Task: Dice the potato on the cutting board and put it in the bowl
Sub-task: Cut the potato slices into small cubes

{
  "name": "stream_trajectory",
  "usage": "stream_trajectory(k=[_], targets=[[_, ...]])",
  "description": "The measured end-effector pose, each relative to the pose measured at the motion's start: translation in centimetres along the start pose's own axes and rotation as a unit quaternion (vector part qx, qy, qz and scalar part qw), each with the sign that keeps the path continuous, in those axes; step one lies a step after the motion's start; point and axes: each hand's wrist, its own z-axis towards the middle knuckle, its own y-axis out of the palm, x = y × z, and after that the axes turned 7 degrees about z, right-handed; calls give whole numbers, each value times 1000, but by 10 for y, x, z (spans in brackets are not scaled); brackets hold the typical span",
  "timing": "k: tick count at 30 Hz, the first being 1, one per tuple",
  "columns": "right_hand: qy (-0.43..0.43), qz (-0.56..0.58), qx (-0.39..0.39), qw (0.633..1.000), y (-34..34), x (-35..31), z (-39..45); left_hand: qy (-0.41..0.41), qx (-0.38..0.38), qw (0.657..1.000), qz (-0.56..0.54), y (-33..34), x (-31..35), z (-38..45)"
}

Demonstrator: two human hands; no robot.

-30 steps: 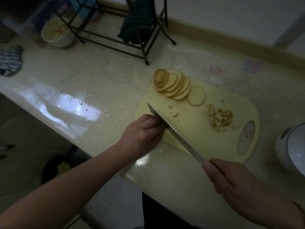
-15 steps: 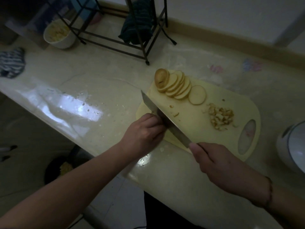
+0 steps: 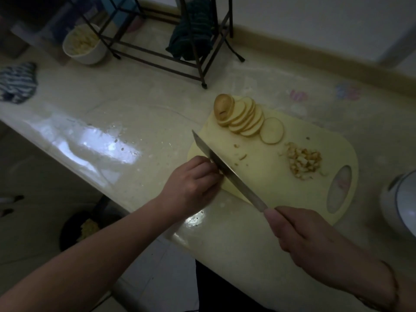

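The potato slices point(image 3: 244, 119) are fanned at the board's point(image 3: 270, 176) far left corner, the row running from end cap toward the dice point(image 3: 304, 163) at right. The knife point(image 3: 225, 170) is gripped by the right hand point(image 3: 315, 242), tip pointing far-left. The left hand point(image 3: 193, 183) is curled against the blade; anything held is hidden.

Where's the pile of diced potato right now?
In the head view, the pale diced potato pile lies on the right part of the yellow cutting board, beside its oval handle hole.
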Motion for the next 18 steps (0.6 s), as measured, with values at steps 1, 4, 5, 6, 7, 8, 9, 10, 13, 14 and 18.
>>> stream_trajectory(k=[1, 4, 5, 6, 7, 8, 9, 10, 13, 14, 18], targets=[[-6, -7, 5, 1000, 1, 1, -1, -3, -2, 1000, 0, 0, -1, -2], [-5, -16, 11, 1000, 3, 3, -3, -9, -5, 1000, -6, 1, -1, -3], [-2, -18, 11, 1000, 3, 4, -4, -9, -3, 1000, -8, 1, -1, -3], [-1, -22, 11, 1000, 3, 5, -5, -8, -2, 1000, -10, 1, 0, -2], [-2, -27, 10, 1000, 2, 7, -6, -7, -3, 1000, -9, 1, 0, -2], [-3, -31, 9, 999, 2, 7, -7, -8, -5, 1000, -7, 1, -1, -2], [-4, -35, 7, 999, 2, 8, -9, -9, -7, 1000, -5, 1, -1, -2], [-3, -35, 5, 999, 1, 8, -11, -9, -8, 1000, -4, 2, -2, -2], [1, -37, -1, 999, 0, 9, -15, -10, -2, 1000, -5, 4, -1, -2], [3, -35, 0, 999, 1, 10, -15, -12, 0, 1000, -6, 4, -1, -2], [10, -43, 9, 999, 7, 7, -5, -14, -2, 1000, -11, 4, -2, -2]])
